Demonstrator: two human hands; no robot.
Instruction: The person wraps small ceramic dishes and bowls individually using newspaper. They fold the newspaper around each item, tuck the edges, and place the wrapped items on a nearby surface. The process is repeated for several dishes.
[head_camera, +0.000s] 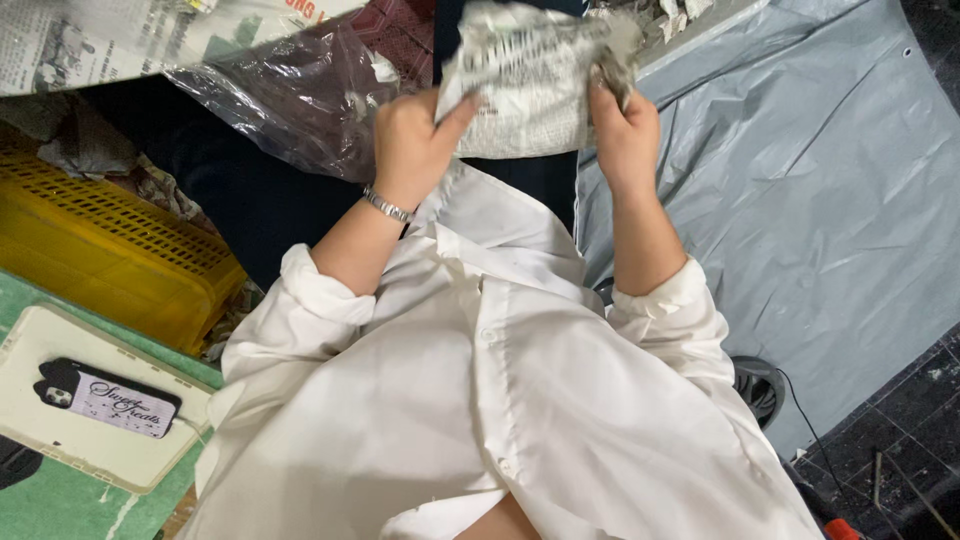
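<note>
A crumpled newspaper bundle (530, 80) sits at twelve o'clock in the view, held up in front of the person's chest. The left hand (412, 140) clamps its lower left edge, thumb pressed across the print; the right hand (625, 125) pinches the right edge, fingers curled tightly into the paper. Whether anything is wrapped inside cannot be told.

At ten o'clock lies a dark clear plastic bag (290, 90), with a flat newspaper sheet (120, 35) beyond it. A yellow plastic crate (105, 245) sits at nine o'clock, and a phone in a printed case (108, 397) rests on a cream tray (60, 440) at eight. A grey tarpaulin (800, 200) spreads from one to four o'clock.

The paper looks thin and already creased, so opposing pulls from both hands could tear it. Any contents might then drop onto the white shirt (480, 400) below.
</note>
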